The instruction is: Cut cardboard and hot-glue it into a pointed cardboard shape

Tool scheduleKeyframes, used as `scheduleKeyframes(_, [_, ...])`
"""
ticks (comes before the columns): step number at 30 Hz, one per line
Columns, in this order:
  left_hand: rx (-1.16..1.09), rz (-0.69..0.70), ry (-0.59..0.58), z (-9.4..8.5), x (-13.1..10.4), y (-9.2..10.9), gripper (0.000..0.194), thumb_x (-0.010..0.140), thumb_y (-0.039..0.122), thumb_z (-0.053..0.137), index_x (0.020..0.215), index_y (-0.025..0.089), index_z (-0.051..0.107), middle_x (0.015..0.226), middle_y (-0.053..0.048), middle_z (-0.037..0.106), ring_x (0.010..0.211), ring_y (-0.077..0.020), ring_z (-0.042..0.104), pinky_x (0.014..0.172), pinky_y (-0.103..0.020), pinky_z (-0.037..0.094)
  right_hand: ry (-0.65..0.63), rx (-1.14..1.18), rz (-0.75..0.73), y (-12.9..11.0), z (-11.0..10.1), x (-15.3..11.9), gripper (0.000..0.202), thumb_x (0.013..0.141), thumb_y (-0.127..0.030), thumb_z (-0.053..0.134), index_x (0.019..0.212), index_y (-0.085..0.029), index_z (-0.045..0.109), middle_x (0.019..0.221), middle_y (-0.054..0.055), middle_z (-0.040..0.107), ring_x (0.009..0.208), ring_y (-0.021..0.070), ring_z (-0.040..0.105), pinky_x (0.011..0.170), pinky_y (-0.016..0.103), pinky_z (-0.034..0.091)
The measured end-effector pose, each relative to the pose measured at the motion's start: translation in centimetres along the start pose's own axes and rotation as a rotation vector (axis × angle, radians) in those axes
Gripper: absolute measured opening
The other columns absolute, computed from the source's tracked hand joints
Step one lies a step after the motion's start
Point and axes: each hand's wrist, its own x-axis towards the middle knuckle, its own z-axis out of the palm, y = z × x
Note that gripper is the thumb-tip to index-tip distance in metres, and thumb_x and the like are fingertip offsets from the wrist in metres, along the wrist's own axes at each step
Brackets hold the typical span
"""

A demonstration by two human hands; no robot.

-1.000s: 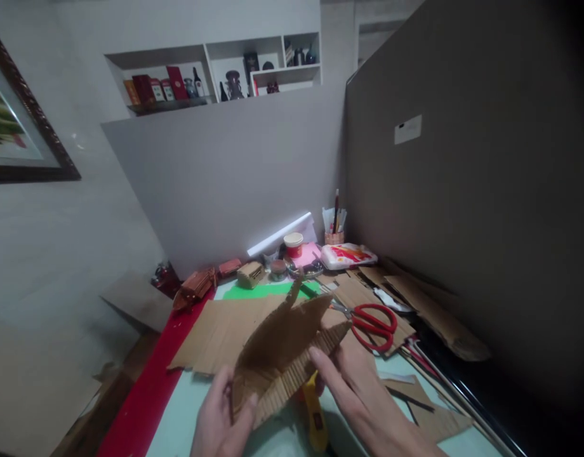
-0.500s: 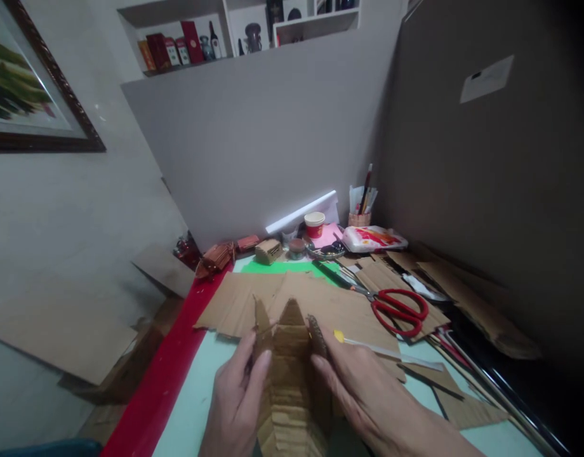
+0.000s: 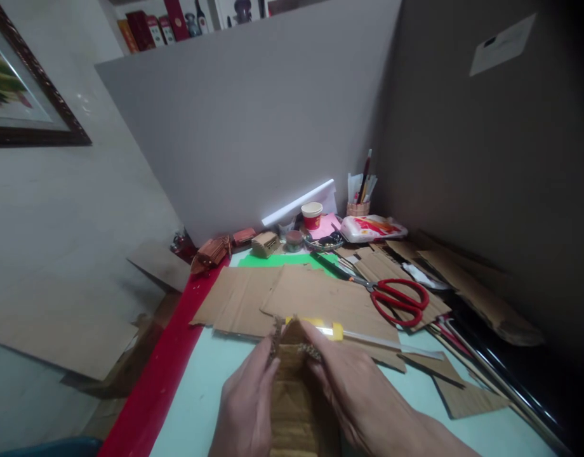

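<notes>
Between my hands is a folded piece of brown cardboard (image 3: pixel 292 400), creased crosswise into a trough with raised sides. My left hand (image 3: pixel 244 397) grips its left wall, thumb along the edge. On the opposite side my right hand (image 3: pixel 363 384) is closed on the right wall and its frayed top edge. The far end narrows, with a pointed flap standing up. Just beyond it lies a yellow-handled tool (image 3: pixel 337 331) with a long thin metal blade or shaft; my right fingers cover part of its handle. Flat cardboard sheets (image 3: pixel 320 295) lie behind.
Red-handled scissors (image 3: pixel 400 302) lie to the right, near cardboard scraps (image 3: pixel 468 393). At the back are a small cardboard box (image 3: pixel 265 244), a paper cup (image 3: pixel 311 216), a pen holder (image 3: pixel 358 206) and a soft white-and-red pack (image 3: pixel 372 228). A grey panel (image 3: pixel 254 127) rises behind.
The cardboard's side walls have been drawn closer together at the far end, and my hands have come nearer each other. The camera view has tilted down slightly.
</notes>
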Motion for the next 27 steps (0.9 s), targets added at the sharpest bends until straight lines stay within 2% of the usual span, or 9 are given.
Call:
scheduleKeyframes(3, [0.105,0.287,-0.078,0.1,-0.2,-1.3,0.046,0.096,0.014,0.057,0.139,0.029,0.064,0.138,-0.004,0.07,0.124,-0.023,0.068,0.104,-0.027,0.054,0.097,-0.091,-0.055,0.1,0.5,-0.3,0.048,0.106,-0.017,0.025,0.153,-0.01,0.019,0.097,0.018,0.074,0.079,0.0291,0.075,0.063,0.037,0.062])
scheduleKeyframes(6, [0.163,0.459,-0.062,0.6,-0.2,-1.5,0.062,0.096,0.005,0.051,0.151,0.033,0.049,0.145,-0.003,0.065,0.129,-0.0189,0.064,0.108,-0.025,0.05,0.185,-0.11,-0.093,-0.2,0.4,-0.2,0.04,0.11,-0.022,0.021,0.146,-0.009,0.03,0.107,0.021,0.073,0.088,0.0285,0.074,0.071,0.038,0.062])
scheduleKeyframes(8, [0.167,0.477,-0.046,0.9,-0.3,-1.2,0.062,0.096,0.004,0.05,0.152,0.031,0.047,0.144,-0.005,0.066,0.129,-0.0188,0.064,0.108,-0.025,0.05,0.209,-0.101,-0.082,-0.5,0.2,0.1,0.034,0.111,-0.024,0.02,0.136,-0.011,0.04,0.105,0.018,0.072,0.087,0.0257,0.072,0.071,0.035,0.06])
scheduleKeyframes(10, [0.194,0.491,-0.094,1.0,-0.3,-0.8,0.06,0.096,0.005,0.052,0.151,0.03,0.048,0.139,-0.006,0.069,0.126,-0.019,0.066,0.105,-0.024,0.052,0.233,-0.102,-0.066,-0.6,0.1,0.3,0.026,0.111,-0.023,0.022,0.116,-0.016,0.047,0.089,0.011,0.07,0.073,0.0216,0.066,0.062,0.03,0.054])
scheduleKeyframes(13, [0.288,0.422,-0.104,0.8,-0.3,0.2,0.045,0.098,0.012,0.052,0.139,0.027,0.056,0.124,-0.007,0.075,0.111,-0.0175,0.073,0.091,-0.02,0.058,0.252,-0.113,-0.078,-0.8,0.1,0.4,0.023,0.106,-0.015,0.026,0.093,-0.021,0.043,0.073,0.003,0.058,0.06,0.0185,0.053,0.052,0.029,0.041])
scheduleKeyframes(15, [0.318,0.337,-0.071,0.8,-0.3,0.8,0.028,0.101,0.021,0.05,0.125,0.029,0.062,0.107,-0.003,0.078,0.092,-0.0152,0.077,0.077,-0.018,0.059,0.232,-0.121,-0.09,-0.9,0.1,0.3,0.019,0.1,-0.01,0.032,0.09,-0.022,0.043,0.071,0.001,0.056,0.058,0.018,0.049,0.05,0.03,0.035])
scheduleKeyframes(18, [0.27,0.378,-0.124,0.7,-0.1,1.2,0.021,0.102,0.022,0.045,0.112,0.03,0.063,0.084,0.002,0.073,0.071,-0.0127,0.072,0.067,-0.018,0.057,0.169,-0.132,-0.101,-1.3,-0.1,0.0,0.017,0.092,-0.006,0.036,0.09,-0.021,0.045,0.071,0.0,0.055,0.056,0.017,0.046,0.049,0.03,0.032])
scheduleKeyframes(22, [0.279,0.502,-0.15,0.6,-0.1,0.4,0.03,0.099,0.012,0.045,0.122,0.024,0.061,0.086,-0.002,0.072,0.073,-0.0144,0.072,0.069,-0.021,0.058,0.157,-0.13,-0.102,-1.6,-0.4,-0.3,0.019,0.09,-0.005,0.036,0.099,-0.017,0.048,0.071,0.0,0.056,0.054,0.0163,0.046,0.049,0.029,0.033])
scheduleKeyframes(27, [0.361,0.527,-0.014,1.3,-0.6,0.1,0.018,0.101,0.026,0.049,0.105,0.022,0.066,0.071,-0.001,0.069,0.063,-0.016,0.071,0.062,-0.023,0.058,0.181,-0.147,-0.143,-1.8,-0.6,-0.4,0.02,0.092,-0.003,0.033,0.092,-0.019,0.045,0.07,0.0,0.053,0.054,0.0165,0.045,0.05,0.03,0.033])
